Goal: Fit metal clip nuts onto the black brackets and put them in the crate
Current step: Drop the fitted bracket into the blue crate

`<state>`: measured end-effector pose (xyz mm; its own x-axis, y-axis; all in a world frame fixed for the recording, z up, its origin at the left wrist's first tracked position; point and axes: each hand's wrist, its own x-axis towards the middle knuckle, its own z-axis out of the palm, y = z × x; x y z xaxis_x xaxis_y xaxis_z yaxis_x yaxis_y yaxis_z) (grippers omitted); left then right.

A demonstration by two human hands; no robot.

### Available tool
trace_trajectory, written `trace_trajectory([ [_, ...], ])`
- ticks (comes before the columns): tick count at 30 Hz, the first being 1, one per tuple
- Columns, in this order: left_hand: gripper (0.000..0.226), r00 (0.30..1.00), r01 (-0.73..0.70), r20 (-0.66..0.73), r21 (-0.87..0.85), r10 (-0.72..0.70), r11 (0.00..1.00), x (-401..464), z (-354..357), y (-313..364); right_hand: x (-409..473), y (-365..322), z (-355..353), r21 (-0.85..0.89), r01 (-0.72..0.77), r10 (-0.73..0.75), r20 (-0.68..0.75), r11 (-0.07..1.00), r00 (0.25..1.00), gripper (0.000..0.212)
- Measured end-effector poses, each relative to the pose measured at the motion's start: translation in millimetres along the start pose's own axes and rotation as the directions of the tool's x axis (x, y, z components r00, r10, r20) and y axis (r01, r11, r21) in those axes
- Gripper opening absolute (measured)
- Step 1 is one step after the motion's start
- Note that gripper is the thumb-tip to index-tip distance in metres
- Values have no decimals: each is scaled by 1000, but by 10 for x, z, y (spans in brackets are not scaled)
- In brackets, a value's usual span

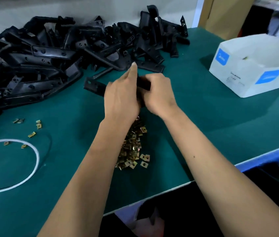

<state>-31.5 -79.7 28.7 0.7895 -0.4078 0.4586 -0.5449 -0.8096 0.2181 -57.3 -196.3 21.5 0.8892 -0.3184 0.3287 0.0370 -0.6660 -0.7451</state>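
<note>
I am holding one black bracket (93, 86) between both hands: my right hand (159, 94) is curling its fingers round the end nearest it, while my left hand (120, 98) is gripping the middle with the forefinger stretched straight, and the far end is sticking out past my left knuckles. Beyond my fingertips the pile of brackets (50, 53) is lying across the green table (203, 117), and the heap of clip nuts (132, 146) is sitting under my wrists. The blue crate (270, 158) is standing off to the right of my right forearm.
</note>
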Motion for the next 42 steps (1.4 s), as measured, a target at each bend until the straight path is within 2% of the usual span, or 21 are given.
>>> trace_trajectory([
  [3, 84, 996, -82, 39, -22, 82, 996, 80, -76, 393, -141, 107, -386, -46, 38, -43, -108, 998, 993, 10],
  [7, 81, 967, -254, 7, -100, 256, 962, 127, -106, 1232, -373, 388, -1107, 17, -61, 63, -299, 998, 952, 13],
  [9, 84, 938, -343, -23, -184, 345, 921, 94, -109, 1654, -544, 550, -1493, 47, -51, 65, -391, 998, 918, 11],
  [11, 88, 888, -455, -42, -231, 458, 860, 22, -69, 2147, -798, 735, -1919, 100, -38, 81, -473, 994, 877, 7],
  [13, 89, 808, -573, -26, -264, 588, 776, -111, 14, 2663, -1128, 966, -2315, 210, -8, 123, -545, 978, 829, 12],
  [16, 95, 634, -705, 58, -367, 772, 607, -414, 220, 3279, -1740, 1370, -2747, 422, -47, 319, -601, 905, 733, 16],
  [18, 97, 521, -719, 104, -482, 847, 501, -675, 404, 3571, -2181, 1728, -2940, 532, -135, 494, -622, 836, 607, 7],
  [20, 94, 445, -685, 161, -573, 881, 450, -930, 621, 3744, -2577, 2153, -3000, 567, -304, 638, -609, 766, 472, 3],
  [23, 88, 376, -630, 306, -608, 875, 483, -1226, 988, 3800, -3019, 2773, -2845, 543, -566, 777, -527, 620, 346, 4],
  [26, 85, 337, -593, 425, -598, 840, 540, -1411, 1282, 3693, -3263, 3166, -2610, 384, -793, 828, -501, 473, 252, 22],
  [29, 79, 372, -563, 484, -561, 792, 608, -1463, 1457, 3573, -3332, 3270, -2505, 94, -930, 842, -463, 356, 276, 44],
  [31, 71, 435, -533, 466, -556, 770, 638, -1404, 1471, 3547, -3283, 3225, -2518, -1, -956, 837, -483, 293, 257, 58],
  [32, 66, 475, -523, 427, -566, 769, 637, -1347, 1452, 3553, -3225, 3152, -2545, -15, -954, 805, -532, 301, 262, 60],
  [33, 58, 516, -517, 374, -582, 771, 628, -1276, 1412, 3570, -3142, 3045, -2581, -10, -934, 743, -603, 357, 290, 57],
  [34, 50, 562, -508, 310, -602, 767, 616, -1195, 1353, 3600, -3046, 2914, -2621, -2, -888, 651, -680, 460, 339, 51],
  [36, 38, 662, -459, 187, -664, 726, 590, -1011, 1197, 3639, -2802, 2587, -2677, -39, -702, 395, -804, 711, 445, 35],
  [37, 36, 707, -418, 137, -711, 694, 565, -902, 1114, 3626, -2642, 2403, -2684, -83, -590, 269, -833, 803, 483, 30],
  [39, 36, 781, -358, 56, -776, 622, 519, -682, 943, 3548, -2284, 2062, -2665, -167, -413, 97, -832, 895, 546, 24],
  [42, 38, 874, -321, -4, -754, 485, 573, -336, 716, 3145, -1663, 1631, -2416, -225, -243, -2, -739, 943, 674, 24],
])
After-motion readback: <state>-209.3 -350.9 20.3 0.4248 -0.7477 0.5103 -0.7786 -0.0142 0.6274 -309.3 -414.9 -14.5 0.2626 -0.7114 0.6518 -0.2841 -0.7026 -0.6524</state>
